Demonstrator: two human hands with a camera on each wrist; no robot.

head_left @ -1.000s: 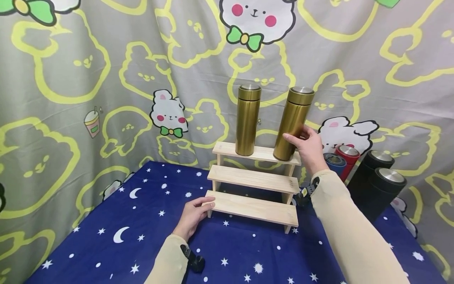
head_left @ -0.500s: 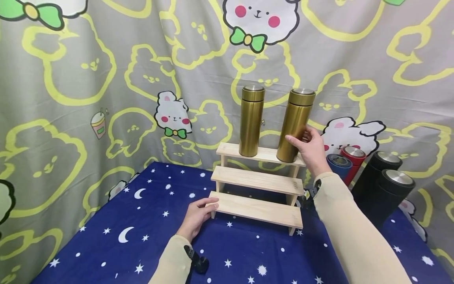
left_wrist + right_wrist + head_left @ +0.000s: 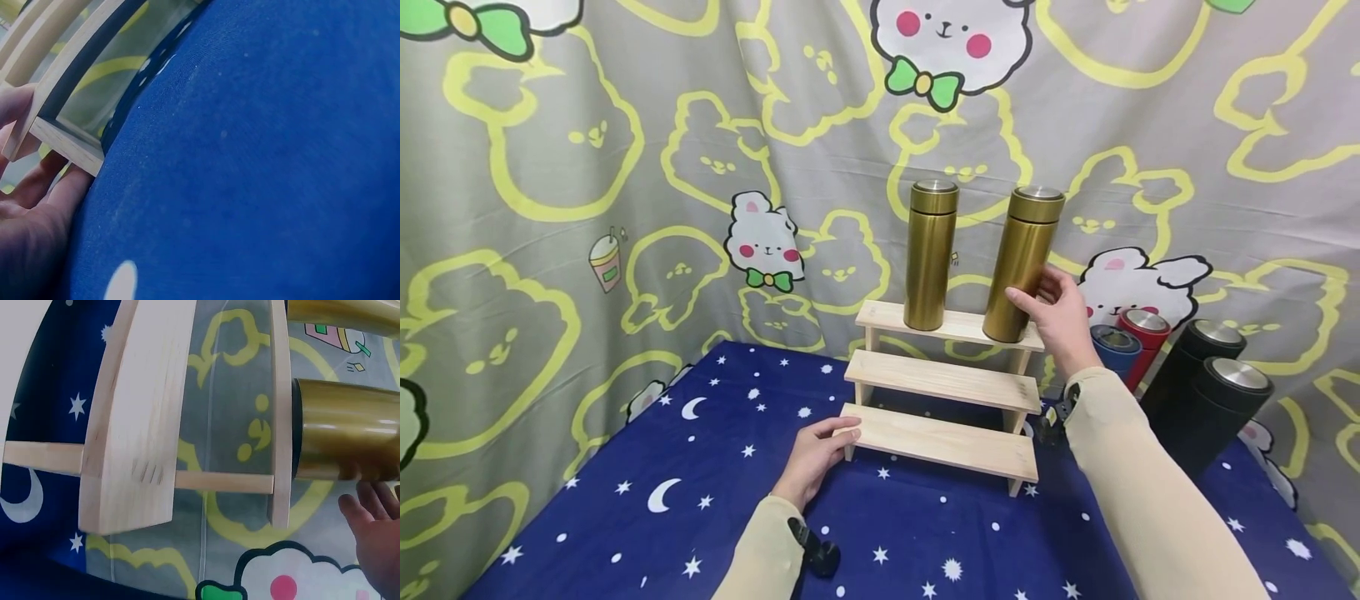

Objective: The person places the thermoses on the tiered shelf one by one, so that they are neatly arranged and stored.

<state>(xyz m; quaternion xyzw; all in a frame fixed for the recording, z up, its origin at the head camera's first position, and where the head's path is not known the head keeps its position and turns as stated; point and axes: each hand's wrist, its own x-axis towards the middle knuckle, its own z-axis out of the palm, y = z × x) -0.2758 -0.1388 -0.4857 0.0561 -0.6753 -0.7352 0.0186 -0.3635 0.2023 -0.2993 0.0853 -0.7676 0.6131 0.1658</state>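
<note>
My left hand [image 3: 808, 458] grips the left end of the lowest board of a three-tier wooden display stand [image 3: 936, 437]. Its thumb lies on top of the board; in the left wrist view the other fingers [image 3: 65, 187] reach beside the stand's leg. Two gold thermos flasks stand on the top tier. My right hand [image 3: 1063, 321] holds the right gold thermos flask [image 3: 1021, 258] low on its right side, thumb across its front; the right wrist view shows fingertips [image 3: 362, 487] at its edge. The left gold thermos flask [image 3: 931, 258] stands apart, untouched.
Right of the stand are a blue thermos [image 3: 1116, 346], a red thermos [image 3: 1144, 333] and two black ones, the nearer black thermos [image 3: 1225, 408] beside my right forearm. A starry blue cloth [image 3: 700, 517] covers the table. A patterned curtain [image 3: 820, 150] hangs behind.
The view shifts slightly. My right thumb slides a little to the right across the gold thermos flask, which stays on the top tier. The left hand keeps its place on the stand.
</note>
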